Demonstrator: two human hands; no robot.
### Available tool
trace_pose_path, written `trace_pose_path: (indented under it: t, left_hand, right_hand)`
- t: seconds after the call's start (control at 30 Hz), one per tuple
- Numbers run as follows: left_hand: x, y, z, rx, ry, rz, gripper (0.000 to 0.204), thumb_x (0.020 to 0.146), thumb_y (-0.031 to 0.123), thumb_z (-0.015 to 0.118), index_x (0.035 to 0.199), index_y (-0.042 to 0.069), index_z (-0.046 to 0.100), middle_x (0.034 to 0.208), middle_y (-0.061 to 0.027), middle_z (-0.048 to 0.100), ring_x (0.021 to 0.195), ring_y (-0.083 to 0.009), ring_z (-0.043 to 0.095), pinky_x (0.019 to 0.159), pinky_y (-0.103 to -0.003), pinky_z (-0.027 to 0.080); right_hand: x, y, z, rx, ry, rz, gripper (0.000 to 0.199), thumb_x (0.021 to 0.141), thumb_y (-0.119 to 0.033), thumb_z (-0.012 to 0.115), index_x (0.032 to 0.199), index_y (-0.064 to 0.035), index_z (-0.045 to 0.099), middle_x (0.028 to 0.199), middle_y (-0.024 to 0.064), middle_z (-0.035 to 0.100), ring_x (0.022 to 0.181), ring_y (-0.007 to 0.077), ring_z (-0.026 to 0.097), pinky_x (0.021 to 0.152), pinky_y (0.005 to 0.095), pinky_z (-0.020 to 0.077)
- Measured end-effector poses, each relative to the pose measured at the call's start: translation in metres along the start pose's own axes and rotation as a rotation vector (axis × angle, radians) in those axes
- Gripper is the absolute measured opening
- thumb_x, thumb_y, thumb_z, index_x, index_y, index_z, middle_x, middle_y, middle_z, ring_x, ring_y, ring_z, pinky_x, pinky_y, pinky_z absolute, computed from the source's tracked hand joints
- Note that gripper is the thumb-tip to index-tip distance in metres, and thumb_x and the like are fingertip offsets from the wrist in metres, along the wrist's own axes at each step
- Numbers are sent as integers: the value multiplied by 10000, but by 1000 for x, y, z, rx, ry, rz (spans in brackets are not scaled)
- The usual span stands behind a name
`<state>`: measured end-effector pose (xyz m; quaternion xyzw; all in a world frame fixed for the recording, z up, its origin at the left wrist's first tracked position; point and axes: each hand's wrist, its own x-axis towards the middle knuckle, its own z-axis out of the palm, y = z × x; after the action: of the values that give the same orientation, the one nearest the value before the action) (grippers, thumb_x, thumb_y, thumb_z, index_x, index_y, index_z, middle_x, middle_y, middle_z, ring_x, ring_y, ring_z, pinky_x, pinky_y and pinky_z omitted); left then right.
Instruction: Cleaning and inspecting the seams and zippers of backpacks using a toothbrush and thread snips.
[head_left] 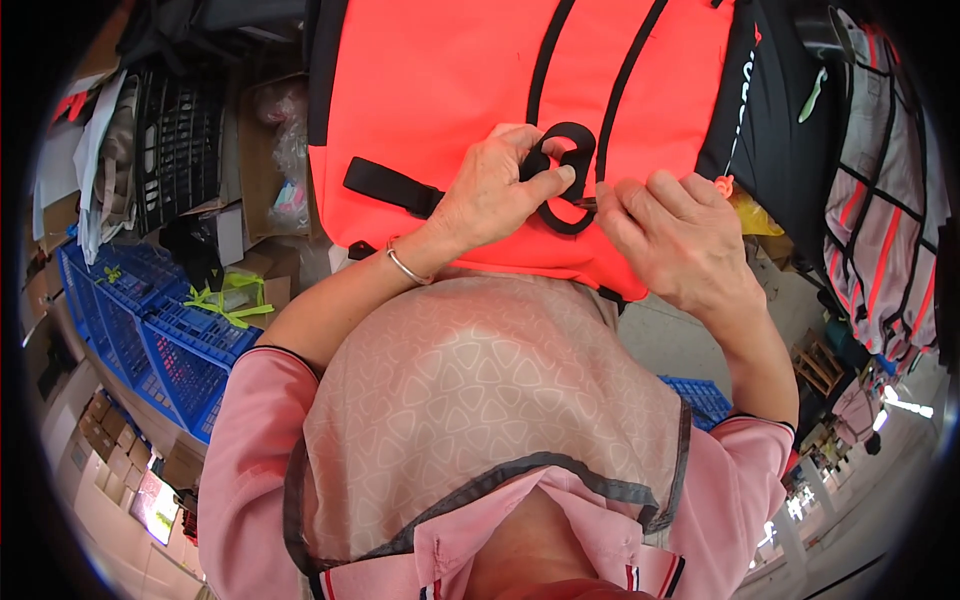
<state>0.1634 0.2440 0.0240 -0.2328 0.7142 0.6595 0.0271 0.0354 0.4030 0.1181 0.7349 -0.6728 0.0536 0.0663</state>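
A bright coral-red bag with black trim lies in front of me. My left hand pinches a black webbing strap, which curls into loops between thumb and fingers. Closed in a fist just right of the strap is my right hand. A small dark pointed tip sticks out by its thumb, touching or nearly touching the strap; the rest of that tool is hidden in the fist. Another black strap with a buckle lies on the bag, left of my left wrist.
Blue plastic crates stand at the left, with yellow-green ribbon on one. A cardboard box holds clear plastic bags. Black fabric adjoins the bag's right side; grey bags with red stripes are at the far right.
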Motion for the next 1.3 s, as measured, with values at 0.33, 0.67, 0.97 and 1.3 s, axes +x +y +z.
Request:
trace_pose_path:
  t: [0.33, 0.67, 0.97, 1.3]
  left_hand:
    - [-9, 3, -11, -6, -67, 37, 406, 836, 277, 752, 1027, -60, 632, 1209, -120, 558, 1100, -198, 540, 957, -319, 438]
    - [-13, 8, -8, 801, -402, 645, 324, 648, 201, 815, 826, 0, 633, 1540, -77, 384, 1460, -288, 295, 1146, -620, 245]
    - [-14, 28, -29, 669, -790, 502, 423, 741, 145, 712, 1122, -31, 660, 1609, -186, 216, 1493, -367, 179, 1165, -603, 217]
    - [129, 107, -65, 733, 191, 894, 586, 881, 343, 698, 1360, 46, 536, 1473, -244, 426, 1354, -379, 417, 1115, -454, 352]
  right_hand:
    - [-27, 20, -16, 152, -166, 213, 201, 717, -133, 747, 884, -70, 652, 850, 5, 634, 768, 152, 571, 613, 287, 442]
    - [-58, -40, 26, 996, 245, 1133, 269, 801, 10, 763, 1058, -44, 708, 723, -47, 591, 622, 57, 529, 672, 203, 494]
    - [-74, -19, 16, 1234, 360, 1271, 45, 877, -7, 686, 878, 22, 721, 698, -31, 617, 616, 22, 500, 554, 197, 393]
    - [-8, 57, 4, 969, 747, 1150, 268, 953, -191, 675, 817, 41, 678, 634, -93, 436, 598, 6, 336, 529, 212, 265]
